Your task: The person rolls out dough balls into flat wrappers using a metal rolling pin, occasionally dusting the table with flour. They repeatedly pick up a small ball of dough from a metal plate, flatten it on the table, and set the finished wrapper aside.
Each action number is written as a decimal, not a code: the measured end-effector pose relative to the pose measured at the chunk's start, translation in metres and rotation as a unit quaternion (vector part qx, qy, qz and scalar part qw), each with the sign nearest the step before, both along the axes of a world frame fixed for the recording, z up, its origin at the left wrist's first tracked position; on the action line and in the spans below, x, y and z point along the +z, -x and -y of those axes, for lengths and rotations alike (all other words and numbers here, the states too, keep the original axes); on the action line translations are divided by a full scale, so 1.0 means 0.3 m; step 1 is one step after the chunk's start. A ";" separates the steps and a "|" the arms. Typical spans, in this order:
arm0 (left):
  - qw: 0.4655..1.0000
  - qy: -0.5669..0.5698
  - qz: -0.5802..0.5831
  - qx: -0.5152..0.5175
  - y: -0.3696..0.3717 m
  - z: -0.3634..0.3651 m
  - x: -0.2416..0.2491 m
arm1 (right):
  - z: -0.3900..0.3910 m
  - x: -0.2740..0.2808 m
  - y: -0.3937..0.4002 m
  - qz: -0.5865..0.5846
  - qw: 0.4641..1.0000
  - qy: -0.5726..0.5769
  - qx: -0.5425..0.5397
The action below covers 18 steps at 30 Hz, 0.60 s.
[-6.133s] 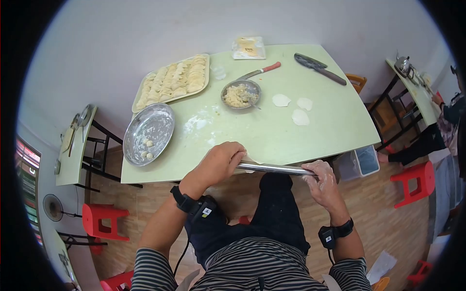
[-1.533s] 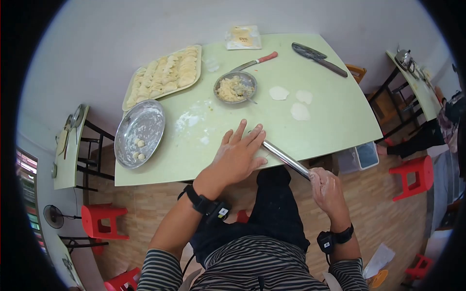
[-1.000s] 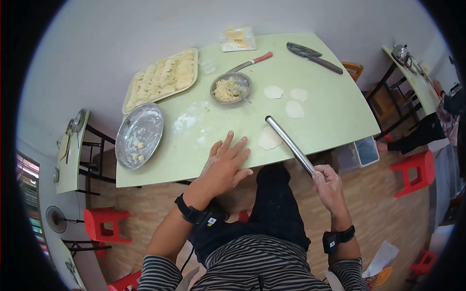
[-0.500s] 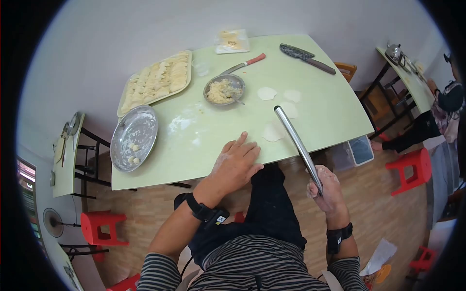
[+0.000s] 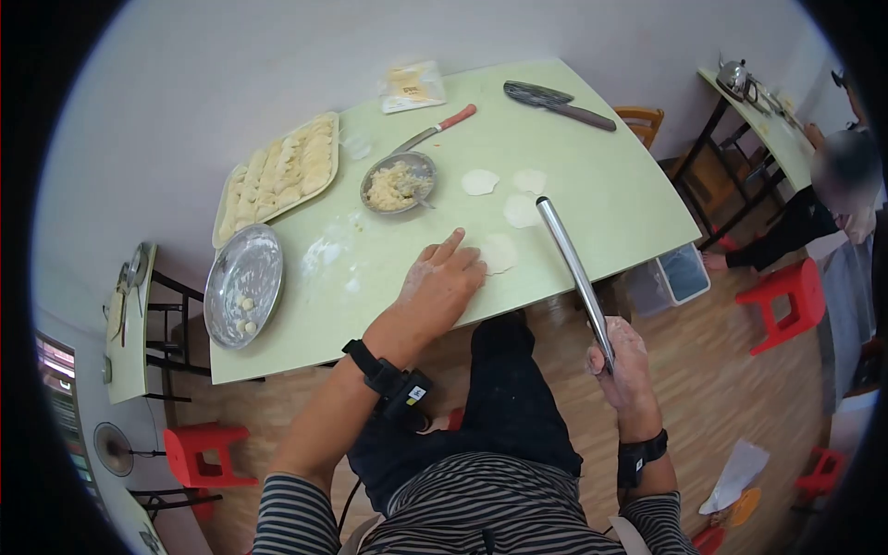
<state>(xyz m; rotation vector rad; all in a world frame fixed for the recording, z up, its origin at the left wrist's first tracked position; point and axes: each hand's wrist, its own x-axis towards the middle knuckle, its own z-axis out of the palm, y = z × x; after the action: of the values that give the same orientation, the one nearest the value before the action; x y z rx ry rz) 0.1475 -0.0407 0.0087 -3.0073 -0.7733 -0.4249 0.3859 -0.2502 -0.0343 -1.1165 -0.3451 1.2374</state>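
My left hand (image 5: 442, 283) lies palm down over the near part of the pale green table (image 5: 388, 319), its fingers spread, fingertips beside a thin dough round (image 5: 499, 252). Flour dusts its back. Wrapped round the lower end of a metal rolling pin (image 5: 575, 273) is my right hand (image 5: 624, 361), just off the table's edge; the pin points up and away. Farther back lie more dough rounds (image 5: 480, 181). A metal bowl of filling (image 5: 398, 183) with a utensil in it stands left of them.
At the left are a tray of dumplings (image 5: 282, 171) and a floured metal dish (image 5: 243, 287) with small dough balls. Knives (image 5: 442, 127) and a packet (image 5: 412, 87) lie at the back. Red stools (image 5: 784, 303) stand on the floor. At the far right is another person (image 5: 786, 227).
The view has shifted, so the table and its items appear turned and further left. My left hand now reaches close to the nearest dough round. The right hand still holds the pin.
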 end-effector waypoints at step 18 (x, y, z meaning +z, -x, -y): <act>0.991 -0.045 -0.082 -0.092 -0.082 -0.031 0.079 | 0.027 -0.034 -0.116 -0.021 0.997 -0.029 -0.062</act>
<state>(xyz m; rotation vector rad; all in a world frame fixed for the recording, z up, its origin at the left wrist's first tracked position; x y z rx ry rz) 0.1722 -0.0314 0.0324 -2.9902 -0.4564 -0.2031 0.4207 -0.2582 -0.0445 -1.0454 -0.2741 1.1335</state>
